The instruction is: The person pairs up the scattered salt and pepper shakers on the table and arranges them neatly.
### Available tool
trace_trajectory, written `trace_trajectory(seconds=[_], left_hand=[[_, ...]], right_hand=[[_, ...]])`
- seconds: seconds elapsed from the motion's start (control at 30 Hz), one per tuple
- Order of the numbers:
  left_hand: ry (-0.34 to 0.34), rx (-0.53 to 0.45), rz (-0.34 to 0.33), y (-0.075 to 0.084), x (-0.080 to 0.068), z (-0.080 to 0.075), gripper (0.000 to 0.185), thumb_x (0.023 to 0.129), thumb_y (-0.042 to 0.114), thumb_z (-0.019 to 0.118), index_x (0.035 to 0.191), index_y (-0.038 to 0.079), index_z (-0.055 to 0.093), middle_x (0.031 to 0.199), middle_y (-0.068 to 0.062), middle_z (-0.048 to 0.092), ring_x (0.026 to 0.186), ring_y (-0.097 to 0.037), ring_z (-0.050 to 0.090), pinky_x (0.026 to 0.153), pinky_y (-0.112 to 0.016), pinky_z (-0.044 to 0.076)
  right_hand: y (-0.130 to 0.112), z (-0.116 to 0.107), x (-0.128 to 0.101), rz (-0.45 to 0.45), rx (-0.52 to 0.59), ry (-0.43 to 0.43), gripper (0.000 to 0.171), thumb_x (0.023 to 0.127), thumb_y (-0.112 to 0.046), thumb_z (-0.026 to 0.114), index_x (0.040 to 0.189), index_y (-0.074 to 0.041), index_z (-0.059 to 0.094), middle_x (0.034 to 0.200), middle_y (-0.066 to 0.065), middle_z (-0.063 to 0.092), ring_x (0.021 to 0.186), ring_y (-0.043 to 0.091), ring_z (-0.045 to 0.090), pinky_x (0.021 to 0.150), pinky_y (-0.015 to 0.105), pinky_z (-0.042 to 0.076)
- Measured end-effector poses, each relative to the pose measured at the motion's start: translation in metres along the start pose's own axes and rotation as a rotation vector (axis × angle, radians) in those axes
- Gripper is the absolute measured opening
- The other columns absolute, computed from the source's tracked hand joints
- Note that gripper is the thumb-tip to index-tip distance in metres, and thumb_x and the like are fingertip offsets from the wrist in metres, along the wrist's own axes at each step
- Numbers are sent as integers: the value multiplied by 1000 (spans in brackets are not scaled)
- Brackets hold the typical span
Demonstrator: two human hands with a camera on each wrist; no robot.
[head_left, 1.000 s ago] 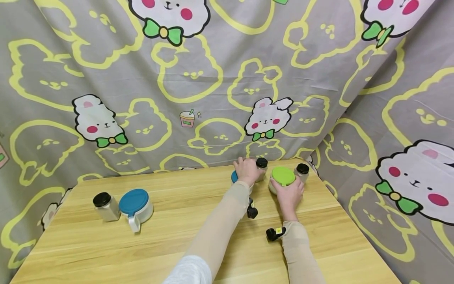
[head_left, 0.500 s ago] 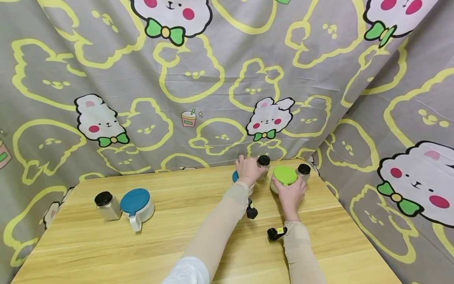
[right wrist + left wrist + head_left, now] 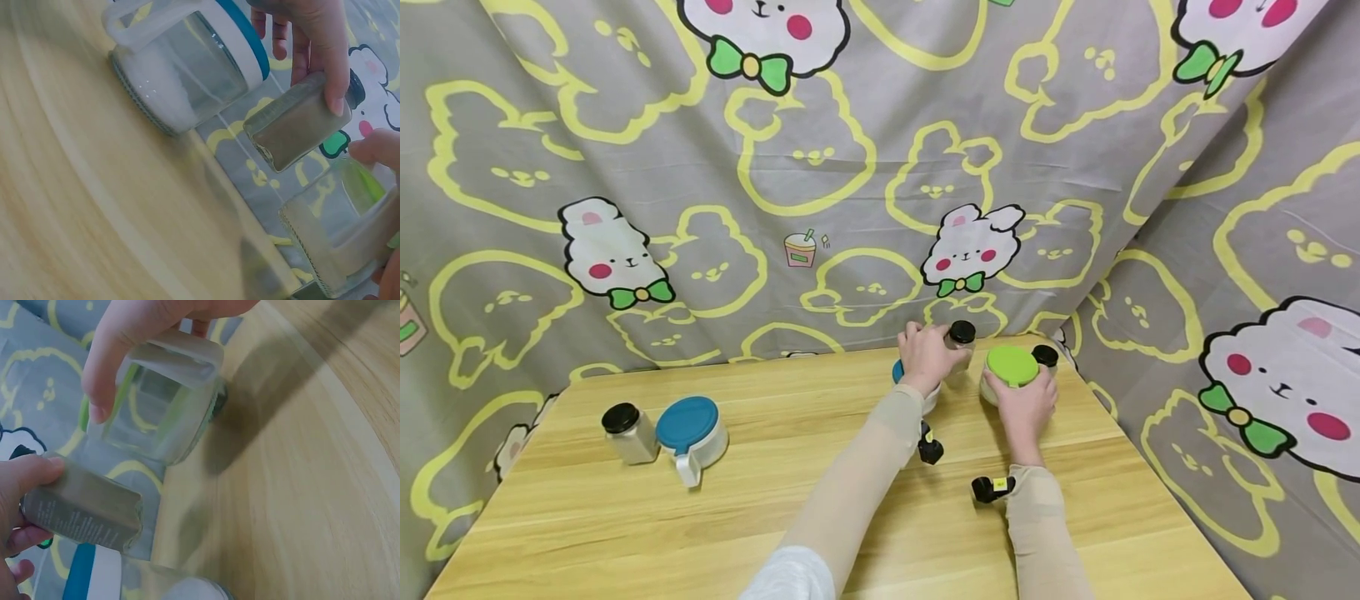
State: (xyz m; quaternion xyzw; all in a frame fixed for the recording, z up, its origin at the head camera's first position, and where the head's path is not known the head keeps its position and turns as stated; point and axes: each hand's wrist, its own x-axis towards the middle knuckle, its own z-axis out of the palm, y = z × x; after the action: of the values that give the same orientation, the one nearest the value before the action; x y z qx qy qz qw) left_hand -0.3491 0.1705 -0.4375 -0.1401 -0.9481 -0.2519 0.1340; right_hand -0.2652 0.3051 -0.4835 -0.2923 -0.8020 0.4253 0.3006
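My left hand point(image 3: 928, 357) grips a small square glass spice jar point(image 3: 300, 125) with a black lid and grey-brown powder inside. It is tilted in both wrist views, its base off the wood. My right hand point(image 3: 1024, 402) holds a glass seasoning pot point(image 3: 156, 412) by its sides; its lime-green lid point(image 3: 1012, 367) faces up in the head view. Below the left hand stands a blue-lidded pot point(image 3: 187, 69) with a handle and white grains, mostly covered by that hand in the head view. Another black-lidded jar point(image 3: 1045, 357) stands behind the right hand, partly hidden.
On the left of the wooden table point(image 3: 700, 533) stand a black-lidded jar point(image 3: 629, 433) and a blue-lidded pot point(image 3: 691, 432) with a white handle. A patterned curtain point(image 3: 850, 183) hangs right behind the table's far edge. Black wrist cameras point(image 3: 992, 489) stick out beside both wrists.
The left hand has lifted the spice jar slightly up and to the right. The right hand has shifted the green-lidded pot a little right and up, covering more of the jar behind it.
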Motion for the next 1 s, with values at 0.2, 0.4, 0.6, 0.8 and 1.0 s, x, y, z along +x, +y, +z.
trace_trajectory(seconds=[0.2, 0.4, 0.6, 0.8, 1.0], left_hand=[[36, -55, 22, 0, -2, -7, 62, 76, 61, 73, 126, 25, 67, 119, 5, 71, 112, -22, 48, 95, -41, 34], [56, -72, 40, 0, -4, -15, 61, 77, 61, 72, 127, 25, 66, 120, 6, 71, 111, -21, 48, 94, -40, 36], [67, -111, 57, -2, -5, -20, 60, 78, 58, 73, 126, 23, 67, 122, 3, 70, 111, -23, 49, 95, -42, 36], [83, -120, 66, 0, -7, -27, 62, 78, 60, 72, 128, 23, 66, 123, 4, 69, 109, -21, 49, 95, -41, 36], [106, -116, 81, 0, -9, -33, 64, 78, 62, 71, 129, 23, 65, 123, 5, 69, 109, -20, 50, 95, -41, 36]], right_hand=[[-3, -2, 1, -22, 2, -4, 105, 66, -48, 85, 143, 0, 34, 144, 25, 39, 136, 41, 32, 111, 57, 25], [-6, -4, 0, -21, 5, -13, 104, 66, -47, 86, 143, 0, 34, 144, 24, 39, 136, 41, 32, 111, 57, 25], [-11, -8, 0, -26, 12, -19, 103, 66, -46, 86, 143, -1, 34, 144, 24, 39, 136, 41, 32, 111, 57, 24], [-15, -11, 0, -29, 23, -27, 102, 67, -45, 86, 143, -2, 35, 144, 23, 39, 135, 40, 32, 112, 57, 23], [-21, -16, -2, -39, 30, -24, 99, 66, -43, 86, 141, -1, 37, 141, 24, 41, 134, 40, 34, 110, 57, 25]])
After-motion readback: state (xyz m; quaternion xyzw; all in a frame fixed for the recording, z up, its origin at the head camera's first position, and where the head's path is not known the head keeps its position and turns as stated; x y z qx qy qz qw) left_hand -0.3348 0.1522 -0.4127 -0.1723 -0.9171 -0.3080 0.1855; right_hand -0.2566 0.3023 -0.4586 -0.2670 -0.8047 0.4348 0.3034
